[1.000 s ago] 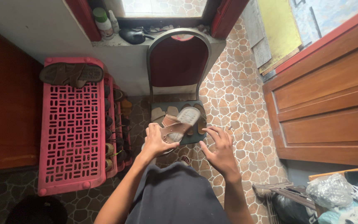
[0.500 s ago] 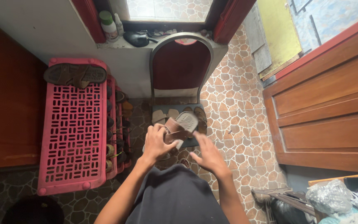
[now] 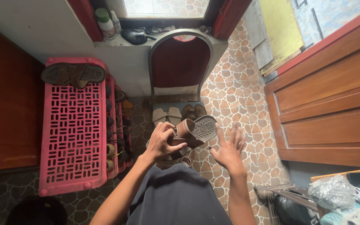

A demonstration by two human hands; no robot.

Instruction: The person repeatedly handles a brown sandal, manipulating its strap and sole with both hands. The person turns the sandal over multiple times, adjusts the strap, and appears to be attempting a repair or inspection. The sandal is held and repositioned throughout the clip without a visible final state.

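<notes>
Right hand [image 3: 229, 149] now off sandals [image 3: 192, 132]

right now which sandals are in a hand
The brown pair gripped in the left hand, soles turned outward. The dark pair lies on the pink rack; the beige pair sits by the chair.

Shoe corner by a window
Far centre stands a red chair [image 3: 181, 62]; left, a pink shoe rack [image 3: 73, 129] bearing what looks like a dark sandal [image 3: 72, 74]; right, a wooden door [image 3: 330, 112].
</notes>
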